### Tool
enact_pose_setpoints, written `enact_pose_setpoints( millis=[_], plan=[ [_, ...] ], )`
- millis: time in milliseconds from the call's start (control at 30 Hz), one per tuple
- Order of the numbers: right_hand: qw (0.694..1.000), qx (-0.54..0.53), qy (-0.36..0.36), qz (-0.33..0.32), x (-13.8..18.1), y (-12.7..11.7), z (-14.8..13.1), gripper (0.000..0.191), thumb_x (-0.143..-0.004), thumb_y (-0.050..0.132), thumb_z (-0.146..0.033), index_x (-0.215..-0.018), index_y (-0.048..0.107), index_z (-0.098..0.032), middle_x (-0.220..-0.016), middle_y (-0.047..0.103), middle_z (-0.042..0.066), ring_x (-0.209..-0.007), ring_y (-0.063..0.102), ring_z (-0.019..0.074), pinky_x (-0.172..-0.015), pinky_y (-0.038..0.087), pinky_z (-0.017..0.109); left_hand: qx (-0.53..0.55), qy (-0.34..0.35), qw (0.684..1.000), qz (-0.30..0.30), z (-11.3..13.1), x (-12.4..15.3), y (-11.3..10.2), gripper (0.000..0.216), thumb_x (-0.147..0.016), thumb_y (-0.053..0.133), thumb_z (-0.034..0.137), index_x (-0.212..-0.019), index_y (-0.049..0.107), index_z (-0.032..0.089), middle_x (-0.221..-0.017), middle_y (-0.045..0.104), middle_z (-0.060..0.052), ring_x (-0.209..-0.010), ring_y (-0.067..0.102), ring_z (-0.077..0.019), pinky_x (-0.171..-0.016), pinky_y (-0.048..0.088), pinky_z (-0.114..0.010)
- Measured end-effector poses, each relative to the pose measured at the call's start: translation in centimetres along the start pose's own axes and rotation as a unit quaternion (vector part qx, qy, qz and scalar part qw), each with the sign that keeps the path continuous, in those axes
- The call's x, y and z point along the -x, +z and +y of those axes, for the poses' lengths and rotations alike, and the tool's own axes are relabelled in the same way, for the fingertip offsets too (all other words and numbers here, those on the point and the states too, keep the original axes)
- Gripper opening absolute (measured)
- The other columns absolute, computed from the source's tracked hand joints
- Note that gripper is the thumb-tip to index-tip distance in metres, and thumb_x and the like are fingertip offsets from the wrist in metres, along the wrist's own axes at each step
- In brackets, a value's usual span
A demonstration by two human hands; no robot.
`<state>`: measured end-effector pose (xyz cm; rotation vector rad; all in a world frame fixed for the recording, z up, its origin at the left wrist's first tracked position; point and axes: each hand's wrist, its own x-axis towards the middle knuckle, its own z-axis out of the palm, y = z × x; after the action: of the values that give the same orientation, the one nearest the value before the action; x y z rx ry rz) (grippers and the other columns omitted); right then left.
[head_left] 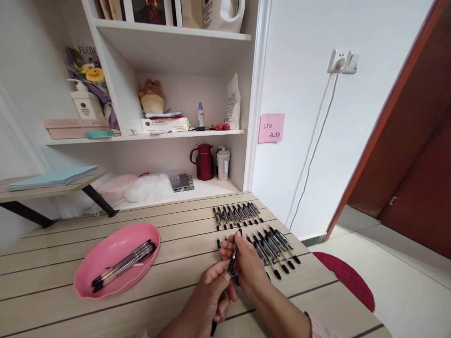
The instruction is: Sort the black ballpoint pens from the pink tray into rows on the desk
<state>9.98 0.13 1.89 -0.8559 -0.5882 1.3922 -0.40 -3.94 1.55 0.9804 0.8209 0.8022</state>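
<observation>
While left hand (211,293) clamped the pen (232,262) low, right hand (248,265) pinched its upper end, likely steadying it above the worktop (176,277).

Pen in my hands: slim black glossy plastic pen (231,264)
Tray: pink oval glossy plastic tray (105,256)
Table: pale matt wood-grain slatted table (52,263)

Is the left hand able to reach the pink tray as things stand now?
Probably yes. The wooden table between the left hand and the pink tray is bare, so the way looks free. But both it and the right hand hold a pen.
</observation>
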Motion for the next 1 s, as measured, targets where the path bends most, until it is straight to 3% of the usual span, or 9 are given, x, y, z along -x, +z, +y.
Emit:
enact_pose_setpoints(
  millis=[67,167,233,333,533,700,800,933,1000],
  plan=[
    [1.000,0.003,-0.013,0.014,0.0,-0.2,-0.2,0.042,-0.069,0.053,-0.058,-0.079,0.053,-0.018,-0.070,0.060,0.001,-0.055,0.055,0.0104,-0.045,0.041,0.019,0.003,0.004,1.000,-0.004,0.2,0.2,-0.1,0.031,-0.075,0.051,0.031,-0.103,0.051,0.018,-0.057,0.051,0.004,-0.030,0.025,-0.0011,-0.030,0.014,-0.016],
    [0.997,0.041,-0.045,0.045,0.0,-0.3,-0.5,0.044,-0.069,0.052,-0.059,-0.083,0.056,-0.017,-0.054,0.048,-0.005,-0.044,0.043,0.0077,-0.035,0.031,0.017,0.003,0.005,1.000,-0.010,0.5,0.4,-0.1,0.029,-0.073,0.052,0.031,-0.099,0.052,0.018,-0.056,0.050,0.005,-0.029,0.025,-0.0010,-0.030,0.014,-0.016],
    [0.997,0.052,-0.051,0.037,0.1,-0.3,-0.6,0.045,-0.070,0.052,-0.058,-0.087,0.056,-0.017,-0.048,0.039,-0.008,-0.039,0.034,0.0066,-0.034,0.028,0.018,0.011,0.008,1.000,-0.004,0.6,0.4,-0.2,0.027,-0.073,0.052,0.030,-0.098,0.052,0.018,-0.055,0.050,0.005,-0.028,0.025,-0.0012,-0.030,0.013,-0.016],
    [0.998,0.040,-0.052,0.013,-0.1,-0.2,-0.7,0.042,-0.068,0.057,-0.054,-0.087,0.055,-0.017,-0.048,0.037,-0.009,-0.037,0.030,0.0053,-0.034,0.027,0.018,0.040,0.018,0.999,0.010,0.5,0.2,-0.4,0.029,-0.072,0.052,0.032,-0.097,0.051,0.019,-0.054,0.050,0.006,-0.028,0.027,-0.0017,-0.030,0.014,-0.016],
    [0.994,0.059,-0.086,0.027,-1.1,-0.3,-0.3,0.032,-0.064,0.064,-0.046,-0.075,0.052,-0.018,-0.055,0.047,-0.007,-0.043,0.037,0.0042,-0.040,0.027,0.017,0.090,0.047,0.991,0.090,0.5,-0.4,-1.5,0.031,-0.068,0.056,0.031,-0.096,0.052,0.019,-0.056,0.052,0.004,-0.031,0.031,-0.0021,-0.032,0.016,-0.015],
    [0.990,0.107,-0.083,0.032,-1.0,-0.3,-0.5,0.035,-0.062,0.063,-0.044,-0.085,0.056,-0.019,-0.060,0.052,-0.006,-0.048,0.046,0.0066,-0.045,0.033,0.018,0.124,0.053,0.983,0.126,0.7,-0.8,-2.3,0.032,-0.065,0.059,0.031,-0.094,0.054,0.019,-0.055,0.051,0.006,-0.031,0.029,-0.0019,-0.032,0.016,-0.016],
    [0.980,0.169,-0.104,-0.003,-1.4,0.3,-1.9,0.035,-0.062,0.064,-0.040,-0.089,0.057,-0.019,-0.060,0.052,-0.005,-0.051,0.048,0.0088,-0.048,0.037,0.020,0.142,0.063,0.978,0.136,1.0,-1.3,-2.9,0.032,-0.064,0.059,0.031,-0.094,0.054,0.019,-0.056,0.051,0.005,-0.032,0.032,-0.0023,-0.033,0.017,-0.016],
    [0.921,0.352,-0.158,-0.058,-4.6,2.3,-4.7,0.033,-0.066,0.060,-0.033,-0.094,0.057,-0.016,-0.056,0.054,-0.004,-0.050,0.050,0.0110,-0.048,0.037,0.022,0.169,0.081,0.967,0.174,1.6,-2.8,-4.2,0.031,-0.065,0.059,0.030,-0.094,0.053,0.019,-0.056,0.051,0.005,-0.035,0.036,-0.0030,-0.035,0.018,-0.016],
    [0.834,0.524,-0.165,-0.049,-7.2,3.5,-5.6,0.025,-0.067,0.058,-0.028,-0.089,0.060,-0.016,-0.058,0.059,-0.001,-0.051,0.051,0.0111,-0.048,0.036,0.022,0.179,0.092,0.961,0.191,1.7,-3.6,-4.9,0.032,-0.065,0.058,0.029,-0.094,0.052,0.020,-0.056,0.050,0.005,-0.036,0.037,-0.0031,-0.036,0.019,-0.016]
  ],
)
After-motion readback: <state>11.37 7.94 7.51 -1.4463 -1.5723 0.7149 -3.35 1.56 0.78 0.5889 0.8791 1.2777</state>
